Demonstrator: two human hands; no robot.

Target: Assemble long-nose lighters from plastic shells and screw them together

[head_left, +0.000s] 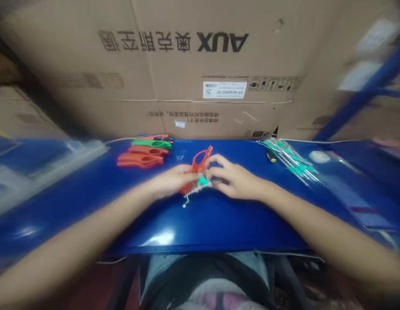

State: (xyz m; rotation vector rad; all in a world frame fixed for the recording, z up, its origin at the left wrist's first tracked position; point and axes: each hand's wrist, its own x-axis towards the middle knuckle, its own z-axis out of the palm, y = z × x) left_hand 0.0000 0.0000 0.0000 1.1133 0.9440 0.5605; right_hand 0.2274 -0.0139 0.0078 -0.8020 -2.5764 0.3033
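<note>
In the middle of the blue table, my left hand (170, 181) is closed on a red plastic handle piece (209, 152) with an oval loop at its upper end. My right hand (240, 178) has its fingers bent around a thin metal rod with a teal plastic part (203, 181), held against the near side of the red piece. The rod's bent, pale-tipped end (186, 201) sticks out toward me at the lower left. My fingers hide where the two pieces meet, and blur softens the detail.
Several red, green and blue handle pieces (141, 161) are stacked at the back left. Several metal rods with teal parts (293, 161) are piled at the back right, beside a small yellow-and-black object (271, 157) and a white round object (319, 156). A cardboard wall (174, 86) closes the back.
</note>
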